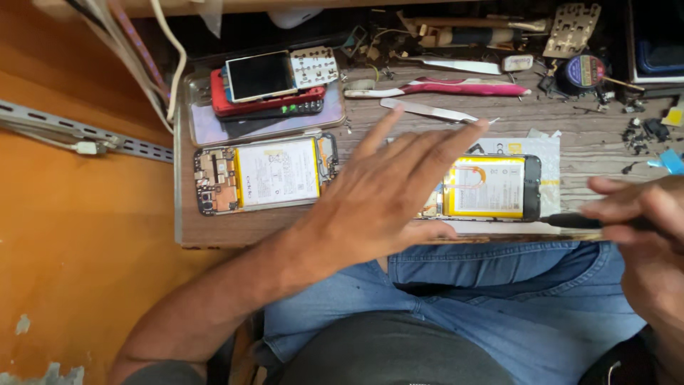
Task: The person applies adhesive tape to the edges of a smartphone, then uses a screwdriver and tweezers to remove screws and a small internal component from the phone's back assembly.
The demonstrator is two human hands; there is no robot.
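On the wooden bench point(584, 135), I hold my left hand point(385, 196) with fingers spread over the opened phone point(491, 187), while my right hand point(641, 221) grips a dark screwdriver point(570, 221).

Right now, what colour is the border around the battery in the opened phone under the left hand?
Yellow, around a white label on the battery; the head view shows it just right of the left hand.

A second opened phone point(265, 175), stacked handsets point(267, 89), tweezers point(427, 110) and a pink-handled tool point(456, 88) lie on the bench.
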